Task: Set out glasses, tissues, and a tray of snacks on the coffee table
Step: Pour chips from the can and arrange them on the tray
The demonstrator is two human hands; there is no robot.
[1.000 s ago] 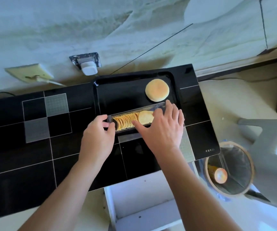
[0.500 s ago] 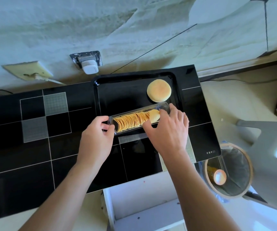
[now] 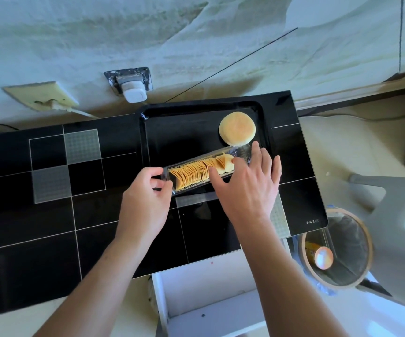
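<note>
A black tray lies on the black glass table near the wall. On it rest a round bun and a long clear chip container holding a row of stacked chips, set slantwise at the tray's front edge. My left hand pinches the container's left end. My right hand lies over its right half, fingers spread, thumb and forefinger touching the rightmost chips.
A wall socket with a white plug sits behind the tray. A white open shelf is below the table's front edge. A bin with rubbish and a grey stool stand at the right.
The container's right end has swung farther onto the tray toward the bun. My right hand slid right along it; the last chips now tilt apart from the stack.
</note>
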